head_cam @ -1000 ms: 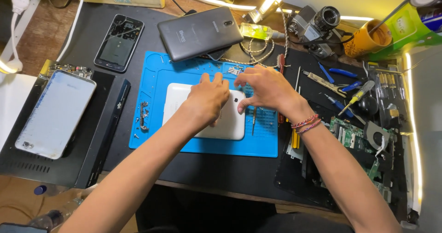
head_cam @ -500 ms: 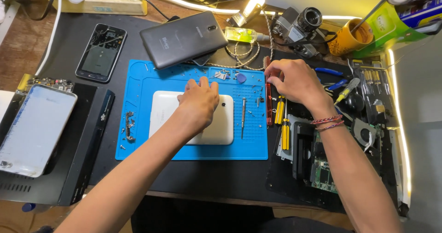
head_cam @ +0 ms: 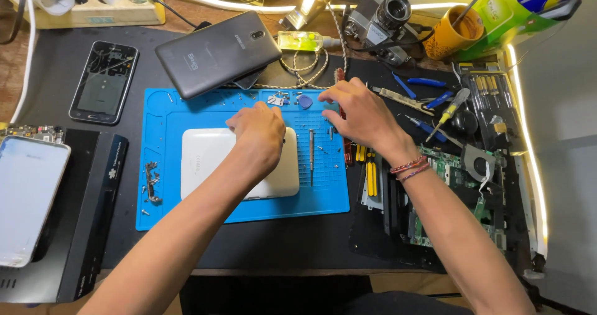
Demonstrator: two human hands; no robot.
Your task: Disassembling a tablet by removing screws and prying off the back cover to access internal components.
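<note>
- On the black desk (head_cam: 298,240) lay a blue work mat (head_cam: 186,212), the biggest thing within reach of the hands.
- At the far left edge sat a large pale device (head_cam: 28,197) on a black box (head_cam: 81,228), well apart from both hands.
- Leaning over the mat's upper edge was a dark grey tablet (head_cam: 214,52), face down, with a black phone (head_cam: 104,82) to its left.
- In the middle of the mat rested a white tablet (head_cam: 208,162), back side up; it was the thing under the left hand.
- Right of the mat, a green circuit board (head_cam: 454,166) lay beside yellow-handled tools (head_cam: 370,175).
- Left hand (head_cam: 258,134) lay palm down on the white tablet's upper right corner, fingers curled loosely; whether it pinched anything could not be told.
- Right hand (head_cam: 360,113) hovered over the mat's upper right corner, fingers bent and close together, tips near a blue pick (head_cam: 305,101); nothing could be seen held in it.
- Between the hands, a thin metal screwdriver (head_cam: 311,153) lay on the mat, just beside the white tablet.
- Near the mat's left edge sat a cluster of small screws (head_cam: 151,181).
</note>
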